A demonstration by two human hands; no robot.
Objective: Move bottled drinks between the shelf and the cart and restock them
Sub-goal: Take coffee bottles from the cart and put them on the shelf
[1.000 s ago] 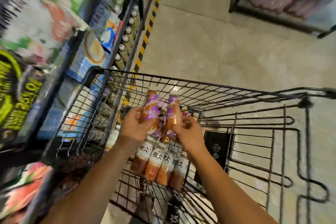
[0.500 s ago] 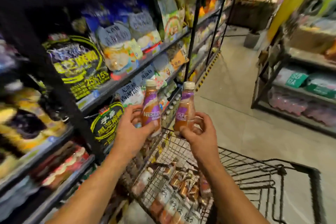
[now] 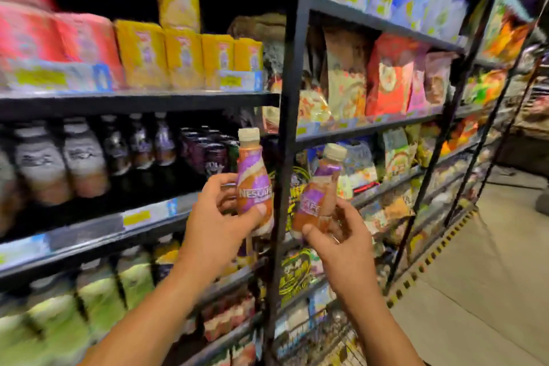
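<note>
My left hand grips a purple and orange coffee bottle with a cream cap, held upright. My right hand grips a second bottle of the same kind, tilted to the right. Both bottles are raised in front of the black shelf unit, at the level of the drinks shelf. Dark bottles and purple cans stand on that shelf to the left. A corner of the wire cart shows at the bottom, mostly hidden by my right arm.
A black upright post runs between the two bottles. Yellow and red packs fill the shelf above, snack bags fill the shelves to the right. Green-labelled bottles stand below. The aisle floor with striped tape lies at the right.
Both hands lifted the two coffee bottles out of the cart and up to the drinks shelf. The view swung from the cart up and left to the shelves.
</note>
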